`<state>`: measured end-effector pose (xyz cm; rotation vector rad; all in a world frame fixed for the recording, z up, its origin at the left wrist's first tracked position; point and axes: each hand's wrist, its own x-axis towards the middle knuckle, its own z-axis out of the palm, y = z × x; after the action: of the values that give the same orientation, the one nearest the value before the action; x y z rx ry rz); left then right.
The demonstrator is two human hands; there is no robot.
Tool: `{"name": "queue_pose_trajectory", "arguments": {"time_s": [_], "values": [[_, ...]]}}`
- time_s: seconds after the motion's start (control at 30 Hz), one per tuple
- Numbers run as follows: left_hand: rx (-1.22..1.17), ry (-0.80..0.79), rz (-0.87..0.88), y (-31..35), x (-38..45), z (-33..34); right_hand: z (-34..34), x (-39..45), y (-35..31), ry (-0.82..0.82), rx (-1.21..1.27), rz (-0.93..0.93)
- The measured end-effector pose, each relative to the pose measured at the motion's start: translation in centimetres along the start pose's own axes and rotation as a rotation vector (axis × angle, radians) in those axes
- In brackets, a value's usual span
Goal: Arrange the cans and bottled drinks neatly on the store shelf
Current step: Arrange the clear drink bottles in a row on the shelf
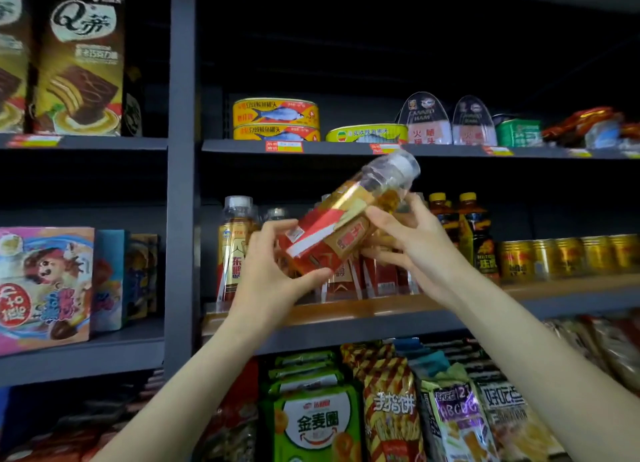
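Both hands, left hand (277,271) and right hand (412,239), are gripping a tilted bottle (346,226), fingers curled round its red-and-gold label; the writing is blurred.

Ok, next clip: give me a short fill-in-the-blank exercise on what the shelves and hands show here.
1. Both hands, the left hand and the right hand, hold one ____ with a red and gold label.
2. The held bottle is tilted, its clear cap pointing up and to the ____.
3. The gold cans stand on the same shelf as the dark bottles with ____ caps.
4. The stacked fish tins sit on the shelf ____ the drinks.

Missing words: bottle; right; yellow; above
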<state>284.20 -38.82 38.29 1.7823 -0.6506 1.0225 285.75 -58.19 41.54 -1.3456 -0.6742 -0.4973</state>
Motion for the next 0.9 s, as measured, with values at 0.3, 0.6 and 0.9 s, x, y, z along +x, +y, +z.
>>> {"name": "queue_pose_trajectory", "arguments": {"time_s": [0.3, 0.6, 0.9], "values": [[0.028, -0.144, 0.073, -1.4, -0.2, -0.4, 0.2, -0.6, 1.1, 0.039, -0.015, -0.08], [0.038, -0.243, -0.011, -1.7, -0.9, -0.5, -0.7, -0.9, 1.8, -0.105, -0.043, -0.135], [0.517, 0.163, 0.416, -2.6, -3.5, 4.4, -5.1, -2.1, 1.2, -0.003, 0.113, 0.134]]}}
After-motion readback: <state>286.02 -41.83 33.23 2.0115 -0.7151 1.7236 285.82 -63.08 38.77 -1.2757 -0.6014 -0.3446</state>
